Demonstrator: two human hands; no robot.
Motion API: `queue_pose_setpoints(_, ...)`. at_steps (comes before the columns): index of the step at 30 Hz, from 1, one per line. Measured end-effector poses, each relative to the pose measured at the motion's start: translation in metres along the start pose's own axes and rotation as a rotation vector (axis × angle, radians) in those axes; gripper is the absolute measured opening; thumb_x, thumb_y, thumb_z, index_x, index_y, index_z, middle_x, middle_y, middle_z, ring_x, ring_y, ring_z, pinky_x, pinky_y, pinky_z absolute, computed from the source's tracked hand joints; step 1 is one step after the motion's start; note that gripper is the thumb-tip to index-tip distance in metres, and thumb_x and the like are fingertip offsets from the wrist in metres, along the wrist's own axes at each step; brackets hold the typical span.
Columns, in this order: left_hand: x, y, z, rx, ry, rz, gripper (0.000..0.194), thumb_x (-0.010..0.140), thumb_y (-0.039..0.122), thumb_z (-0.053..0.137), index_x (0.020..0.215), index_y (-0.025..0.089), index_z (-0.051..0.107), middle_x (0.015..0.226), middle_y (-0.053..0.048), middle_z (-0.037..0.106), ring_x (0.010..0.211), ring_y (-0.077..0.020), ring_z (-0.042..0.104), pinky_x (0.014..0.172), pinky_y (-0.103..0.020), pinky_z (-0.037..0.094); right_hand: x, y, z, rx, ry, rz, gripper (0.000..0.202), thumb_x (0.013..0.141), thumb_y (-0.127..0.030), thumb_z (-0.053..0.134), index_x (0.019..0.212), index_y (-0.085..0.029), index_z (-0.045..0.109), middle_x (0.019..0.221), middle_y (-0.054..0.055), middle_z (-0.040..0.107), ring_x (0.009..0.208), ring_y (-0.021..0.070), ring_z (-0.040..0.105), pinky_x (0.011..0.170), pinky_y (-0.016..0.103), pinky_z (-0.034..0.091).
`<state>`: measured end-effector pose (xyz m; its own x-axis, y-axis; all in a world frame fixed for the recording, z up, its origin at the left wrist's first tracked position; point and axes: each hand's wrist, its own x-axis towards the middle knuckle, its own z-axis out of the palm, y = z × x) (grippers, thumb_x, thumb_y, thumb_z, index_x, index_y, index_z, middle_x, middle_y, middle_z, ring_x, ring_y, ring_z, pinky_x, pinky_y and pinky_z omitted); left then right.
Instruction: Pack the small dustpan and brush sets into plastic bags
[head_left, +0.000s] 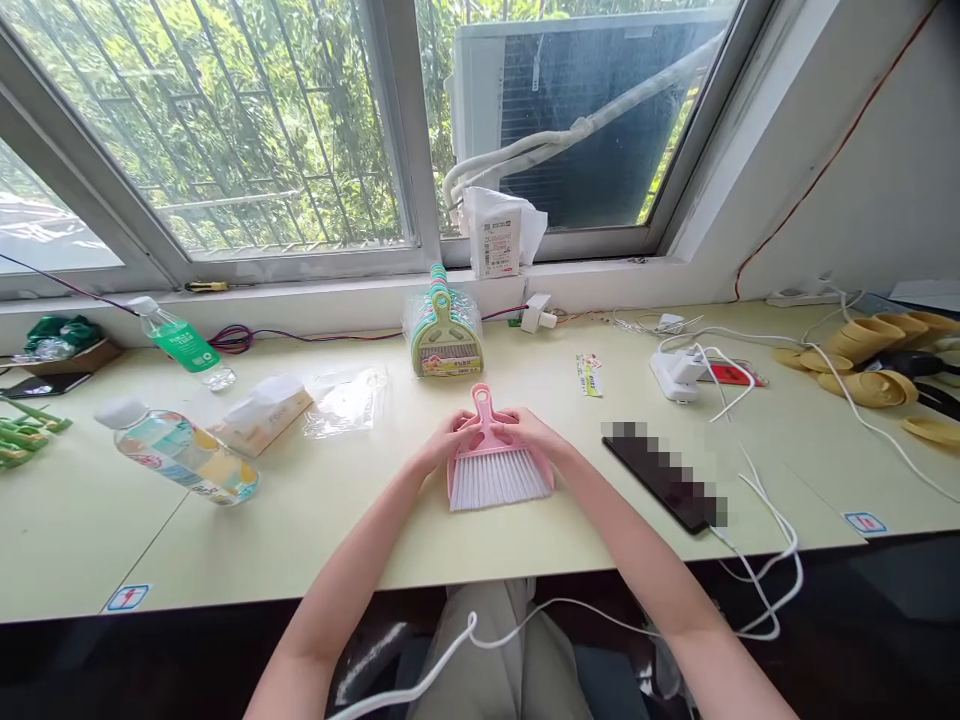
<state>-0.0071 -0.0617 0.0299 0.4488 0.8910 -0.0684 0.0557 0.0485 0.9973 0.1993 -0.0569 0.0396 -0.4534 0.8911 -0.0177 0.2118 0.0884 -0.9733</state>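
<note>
A pink hand brush (499, 480) with white bristles lies against a pink dustpan (547, 472), both near the front middle of the table. My left hand (448, 438) is closed around the left side of the set, just below the handle with its hanging hole. On the right side, my right hand (527, 430) grips the same set, its fingers bent toward the brush's neck. Behind them stands a stack of green and yellow dustpan sets (448, 335), partly in clear plastic. A small printed label card (589, 375) lies to the right of that stack.
Left are a large drink bottle (187, 455), a green-labelled bottle (184, 345), a tissue pack (266, 412) and a clear plastic bag (346, 400). Right are a black phone (660, 475), a power strip (675, 375), white cables and yellow cups (862, 340). The table's front edge is close.
</note>
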Motion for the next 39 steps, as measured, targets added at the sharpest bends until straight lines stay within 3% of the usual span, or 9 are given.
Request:
queue_pose_setpoints(9, 0.002, 0.000, 0.003, 0.245, 0.148, 0.000, 0.039, 0.070, 0.054, 0.066, 0.076, 0.016, 0.057, 0.065, -0.004, 0.065, 0.056, -0.0141, 0.056, 0.052, -0.025, 0.036, 0.000, -0.005, 0.009, 0.040, 0.142, 0.110, 0.039, 0.059, -0.049, 0.072, 0.052, -0.015, 0.054, 0.049, -0.004, 0.046, 0.051, 0.0090, 0.040, 0.051, 0.023, 0.028)
queue_pose_setpoints(17, 0.000, 0.006, 0.017, 0.252, 0.288, 0.092, 0.032, 0.075, 0.050, 0.063, 0.072, 0.019, 0.057, 0.060, -0.003, 0.065, 0.054, -0.0156, 0.057, 0.055, -0.028, 0.040, 0.000, -0.002, 0.010, 0.058, 0.213, 0.082, 0.035, 0.061, -0.048, 0.071, 0.060, -0.014, 0.064, 0.053, -0.001, 0.055, 0.055, 0.0123, 0.049, 0.053, 0.024, 0.034)
queue_pose_setpoints(21, 0.001, 0.016, 0.006, 0.089, 0.104, 0.020, 0.043, 0.074, 0.050, 0.065, 0.100, 0.016, 0.067, 0.092, -0.008, 0.072, 0.085, -0.0234, 0.065, 0.073, -0.032, 0.047, 0.008, -0.001, 0.007, 0.130, 0.287, 0.032, 0.040, 0.067, -0.050, 0.069, 0.083, -0.014, 0.070, 0.072, 0.005, 0.067, 0.068, 0.0172, 0.060, 0.065, 0.028, 0.045)
queue_pose_setpoints(24, -0.002, 0.019, -0.004, -0.010, -0.038, -0.065, 0.052, 0.073, 0.048, 0.068, 0.116, 0.019, 0.064, 0.112, -0.010, 0.068, 0.102, -0.0291, 0.063, 0.082, -0.035, 0.047, 0.013, 0.003, -0.010, 0.048, 0.431, -0.009, 0.044, 0.084, -0.052, 0.051, 0.102, -0.015, 0.068, 0.101, 0.014, 0.069, 0.093, 0.0228, 0.063, 0.081, 0.036, 0.049)
queue_pose_setpoints(26, -0.002, 0.017, -0.009, -0.052, -0.004, -0.111, 0.053, 0.073, 0.049, 0.068, 0.117, 0.019, 0.064, 0.112, -0.011, 0.069, 0.102, -0.0312, 0.063, 0.081, -0.037, 0.048, 0.013, 0.010, -0.029, -0.230, 0.653, -0.015, 0.043, 0.092, -0.043, 0.039, 0.115, -0.015, 0.063, 0.125, 0.017, 0.060, 0.118, 0.0249, 0.053, 0.096, 0.042, 0.042)
queue_pose_setpoints(29, 0.002, 0.009, -0.017, -0.108, 0.097, -0.126, 0.056, 0.073, 0.049, 0.069, 0.121, 0.020, 0.061, 0.115, -0.012, 0.067, 0.105, -0.0331, 0.063, 0.082, -0.040, 0.050, 0.009, 0.027, -0.057, -0.791, 0.898, 0.081, 0.047, 0.091, -0.030, 0.043, 0.133, -0.011, 0.048, 0.151, 0.020, 0.029, 0.143, 0.0286, 0.017, 0.111, 0.052, 0.017)
queue_pose_setpoints(31, 0.007, 0.005, -0.022, -0.157, 0.160, -0.092, 0.062, 0.070, 0.047, 0.071, 0.125, 0.021, 0.057, 0.122, -0.013, 0.063, 0.109, -0.0333, 0.061, 0.085, -0.041, 0.051, 0.006, 0.039, -0.068, -0.978, 0.887, 0.214, 0.054, 0.090, -0.028, 0.045, 0.138, -0.005, 0.040, 0.154, 0.024, 0.019, 0.144, 0.0322, 0.007, 0.110, 0.058, 0.008)
queue_pose_setpoints(34, 0.012, 0.003, -0.030, -0.212, 0.252, -0.049, 0.069, 0.066, 0.041, 0.074, 0.129, 0.021, 0.053, 0.129, -0.014, 0.058, 0.113, -0.0322, 0.059, 0.089, -0.042, 0.052, 0.006, 0.047, -0.070, -0.963, 0.768, 0.336, 0.047, 0.092, -0.026, 0.040, 0.134, -0.005, 0.044, 0.147, 0.026, 0.032, 0.139, 0.0339, 0.023, 0.108, 0.059, 0.011)
queue_pose_setpoints(39, 0.009, 0.007, -0.039, -0.213, 0.309, 0.015, 0.069, 0.070, 0.039, 0.070, 0.133, 0.022, 0.049, 0.129, -0.013, 0.058, 0.115, -0.0304, 0.057, 0.092, -0.042, 0.052, 0.014, 0.040, -0.048, -0.843, 0.599, 0.105, 0.029, 0.088, -0.015, 0.037, 0.097, -0.019, 0.065, 0.111, 0.009, 0.063, 0.109, 0.0209, 0.053, 0.108, 0.045, 0.021)
